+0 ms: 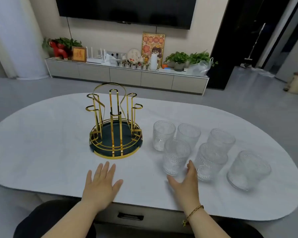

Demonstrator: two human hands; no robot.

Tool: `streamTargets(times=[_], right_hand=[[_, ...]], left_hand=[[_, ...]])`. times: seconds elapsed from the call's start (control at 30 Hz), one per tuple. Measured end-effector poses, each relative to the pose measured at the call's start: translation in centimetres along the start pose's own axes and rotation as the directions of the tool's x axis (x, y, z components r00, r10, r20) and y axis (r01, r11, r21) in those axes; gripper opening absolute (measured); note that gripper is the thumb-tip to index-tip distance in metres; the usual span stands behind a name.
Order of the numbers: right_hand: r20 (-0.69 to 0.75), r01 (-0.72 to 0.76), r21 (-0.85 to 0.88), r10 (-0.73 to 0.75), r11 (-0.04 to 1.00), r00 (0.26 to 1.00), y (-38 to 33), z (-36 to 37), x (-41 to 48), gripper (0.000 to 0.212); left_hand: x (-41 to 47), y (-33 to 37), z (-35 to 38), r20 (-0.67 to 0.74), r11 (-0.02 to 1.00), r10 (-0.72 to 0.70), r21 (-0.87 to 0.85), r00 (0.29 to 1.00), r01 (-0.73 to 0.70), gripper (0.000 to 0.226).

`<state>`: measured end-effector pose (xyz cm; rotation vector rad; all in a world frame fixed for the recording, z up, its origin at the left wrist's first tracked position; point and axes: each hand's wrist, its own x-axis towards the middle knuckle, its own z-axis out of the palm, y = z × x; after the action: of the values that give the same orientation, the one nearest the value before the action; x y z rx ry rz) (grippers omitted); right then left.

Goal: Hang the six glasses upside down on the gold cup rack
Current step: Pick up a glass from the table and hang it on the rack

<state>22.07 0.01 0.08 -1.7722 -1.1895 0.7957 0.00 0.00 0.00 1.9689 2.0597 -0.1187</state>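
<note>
- Nearest the lens, at the bottom of the frame, both forearms reach out over the white oval counter (41, 134), which fills the middle of the frame and carries everything the task needs.
- Gold cup rack (114, 124) stands left of centre on its dark round tray, all its looped prongs bare; none of the six glasses hangs on it yet, so the task looks to be at its very start.
- Six ribbed clear glasses sit upright in a loose cluster to the right of centre, well apart from the rack, likely set out there so the right hand can take them one at a time.
- Left hand (101, 183) lies flat, palm down, fingers spread, low in the frame just in front of the rack; its grip is fully open and holds nothing, probably waiting to steady the tray.
- Right hand (186, 182) is open, thumb spread away from the fingers, cupping toward the nearest glass (176, 157); its fingertips are at the glass wall but the grip has not closed, and whether they touch I cannot tell.
- That glass will need turning mouth-down before it goes over a prong.
</note>
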Motion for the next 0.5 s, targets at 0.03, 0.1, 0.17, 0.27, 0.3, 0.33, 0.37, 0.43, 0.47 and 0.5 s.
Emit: streamTargets(times=[0.03, 0.1, 0.17, 0.27, 0.3, 0.33, 0.37, 0.43, 0.47, 0.5], right_hand=[[-0.005, 0.034, -0.010, -0.034, 0.999, 0.999, 0.1, 0.3, 0.4, 0.084], [-0.019, 0.068, -0.014, -0.069, 0.998, 0.997, -0.1, 0.8, 1.0, 0.085], [-0.022, 0.043, 0.000, -0.043, 0.999, 0.999, -0.5, 1.1, 1.5, 0.090], [-0.026, 0.020, -0.040, -0.021, 0.999, 0.999, -0.5, 1.1, 2.1, 0.098], [-0.031, 0.023, -0.047, -0.024, 0.999, 0.999, -0.5, 1.2, 2.2, 0.099], [-0.034, 0.016, -0.053, -0.018, 0.998, 0.999, -0.5, 1.3, 2.3, 0.099], [-0.038, 0.014, -0.056, -0.016, 0.998, 0.999, -0.5, 1.4, 2.3, 0.099], [-0.045, 0.007, -0.061, -0.009, 0.998, 0.999, -0.6, 1.4, 2.2, 0.097], [-0.048, 0.002, -0.062, -0.005, 0.998, 0.999, -0.6, 1.4, 2.2, 0.097], [-0.050, -0.001, -0.062, -0.002, 0.998, 0.999, -0.7, 1.4, 2.2, 0.096]], left_hand=[[0.0, 0.1, 0.0, 0.004, 1.000, -0.002, 0.021, 1.000, 0.002, 0.062], [0.2, 0.1, 0.1, 0.015, 1.000, -0.001, 0.019, 1.000, 0.000, 0.087], [0.1, -0.1, 0.1, 0.020, 1.000, 0.006, 0.000, 1.000, -0.006, 0.103], [-0.5, -0.2, -0.8, -0.039, 0.982, -0.012, -0.191, 0.999, 0.005, 0.057], [-0.8, -0.3, -1.7, -0.109, 0.942, -0.045, -0.337, 0.993, 0.006, 0.044], [-1.1, -0.5, -2.8, -0.185, 0.889, -0.099, -0.459, 0.978, 0.003, 0.034], [-1.4, -0.8, -4.4, -0.276, 0.842, -0.157, -0.540, 0.948, -0.018, 0.027], [-1.5, -1.1, -8.3, -0.482, 0.800, -0.241, -0.590, 0.842, -0.108, 0.022], [-1.3, -1.1, -10.7, -0.574, 0.793, -0.260, -0.586, 0.777, -0.168, 0.022], [-1.0, -1.0, -13.1, -0.648, 0.789, -0.259, -0.569, 0.717, -0.230, 0.023]])
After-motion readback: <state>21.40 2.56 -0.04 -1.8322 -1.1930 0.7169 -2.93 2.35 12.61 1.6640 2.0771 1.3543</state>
